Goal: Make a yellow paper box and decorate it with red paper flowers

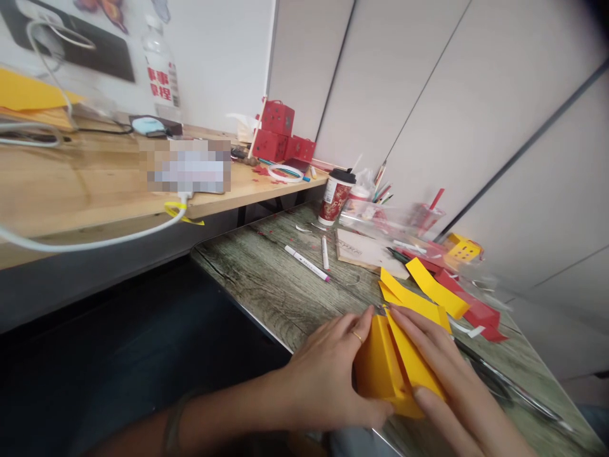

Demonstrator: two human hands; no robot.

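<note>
Between my two hands is a yellow paper box [378,362], folded into shape with its top flap tilted up. My left hand [333,365] grips the box's left side, thumb at the lower edge and fingers along the far edge. My right hand [440,365] lies along the flap on the right, fingertips at the far corner and thumb near the front edge. The inside of the box is mostly hidden. Just beyond my fingers lie a folded yellow paper strip [413,298] and another yellow strip [436,289].
Scissors [518,384] lie right of my right hand. Beyond are markers [307,263], a pale board [366,252], red paper [476,304] and a lidded cup [335,197]. A higher wooden desk [95,209] at left holds red boxes [278,130], a bottle [160,76] and a white cable [118,241].
</note>
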